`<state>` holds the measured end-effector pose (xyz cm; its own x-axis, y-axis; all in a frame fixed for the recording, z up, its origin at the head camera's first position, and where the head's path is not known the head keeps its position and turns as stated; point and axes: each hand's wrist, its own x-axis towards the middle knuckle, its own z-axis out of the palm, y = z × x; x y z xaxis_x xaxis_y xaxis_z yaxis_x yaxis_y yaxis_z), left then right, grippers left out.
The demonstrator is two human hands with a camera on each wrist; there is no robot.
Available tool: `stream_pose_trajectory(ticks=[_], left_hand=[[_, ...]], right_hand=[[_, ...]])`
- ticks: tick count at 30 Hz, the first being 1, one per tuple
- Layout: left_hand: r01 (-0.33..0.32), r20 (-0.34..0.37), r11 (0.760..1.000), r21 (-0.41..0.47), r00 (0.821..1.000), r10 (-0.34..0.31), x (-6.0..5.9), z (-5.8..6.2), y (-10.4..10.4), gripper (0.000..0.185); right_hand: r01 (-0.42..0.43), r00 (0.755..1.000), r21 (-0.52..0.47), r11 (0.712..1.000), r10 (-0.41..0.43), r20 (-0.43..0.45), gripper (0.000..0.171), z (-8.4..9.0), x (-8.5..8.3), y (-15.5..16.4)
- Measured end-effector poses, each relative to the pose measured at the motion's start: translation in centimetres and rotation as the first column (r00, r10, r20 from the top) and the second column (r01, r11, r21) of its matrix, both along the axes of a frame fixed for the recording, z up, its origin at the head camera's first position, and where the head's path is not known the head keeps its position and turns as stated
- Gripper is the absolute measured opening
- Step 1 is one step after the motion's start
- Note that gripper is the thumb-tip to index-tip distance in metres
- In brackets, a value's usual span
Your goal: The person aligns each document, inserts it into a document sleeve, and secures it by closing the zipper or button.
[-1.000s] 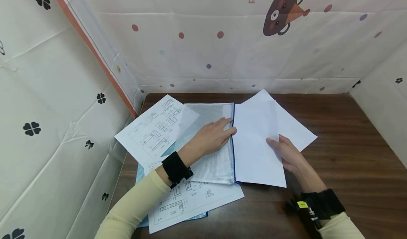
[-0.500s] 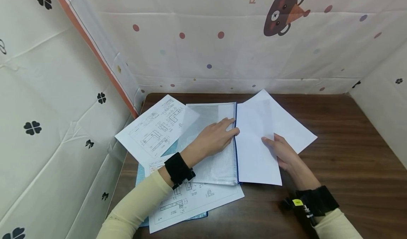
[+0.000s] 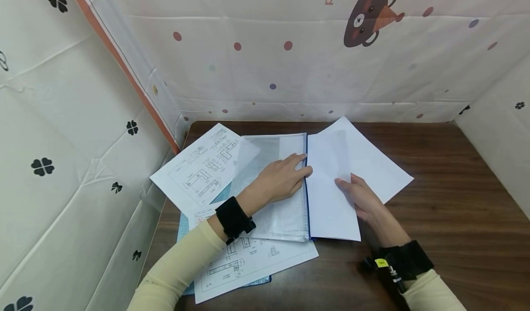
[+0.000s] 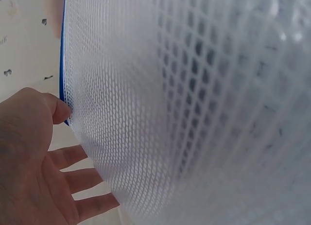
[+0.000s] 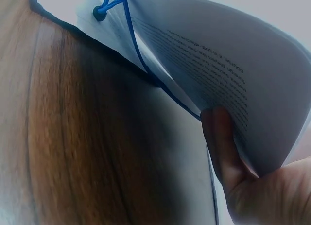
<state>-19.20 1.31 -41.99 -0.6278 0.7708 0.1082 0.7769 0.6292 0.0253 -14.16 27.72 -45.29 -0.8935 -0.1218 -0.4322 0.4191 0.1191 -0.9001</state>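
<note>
Head view: left hand [image 3: 278,182] lies on the mesh zip pouch [image 3: 275,210], fingers reaching the blue-edged mouth [image 3: 307,187]; left wrist view shows the thumb [image 4: 58,108] hooked at that edge, lifting the mesh. Right hand [image 3: 359,196] holds a white paper sheet [image 3: 331,200], thumb below per right wrist view, its left edge at the mouth. Pouch sits mid-table [image 3: 455,200] over drawing sheets [image 3: 198,168]. Second blank sheet [image 3: 377,164] lies under the first. Step in hand, likely: feeding the sheet into the pouch. Next move calls for keeping the mouth held apart and sliding the sheet leftward, flat, without buckling.
</note>
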Motion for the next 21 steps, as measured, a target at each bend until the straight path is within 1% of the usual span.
stream_pose_trajectory(ticks=[5,10,14,21], left_hand=[[-0.002,-0.001,1.0,0.007,1.0,0.002,0.0,0.0,0.2,0.025],[-0.008,0.002,1.0,0.005,1.0,0.008,0.1,0.0,0.4,0.027],[-0.017,0.001,1.0,0.003,1.0,0.017,0.1,0.0,0.5,0.027],[-0.014,0.005,1.0,-0.002,1.0,0.014,0.2,0.1,0.4,0.025]], right_hand=[[-0.004,1.0,-0.012,1.0,0.003,-0.01,0.06,-0.1,-0.1,-0.7],[-0.024,0.999,-0.039,0.999,0.023,-0.029,0.056,-0.2,-0.2,-1.5],[-0.025,0.999,-0.034,0.999,0.023,-0.046,0.055,-0.4,-0.3,-1.9],[-0.02,0.999,-0.026,0.999,0.019,-0.045,0.055,-0.7,-0.3,-2.3]])
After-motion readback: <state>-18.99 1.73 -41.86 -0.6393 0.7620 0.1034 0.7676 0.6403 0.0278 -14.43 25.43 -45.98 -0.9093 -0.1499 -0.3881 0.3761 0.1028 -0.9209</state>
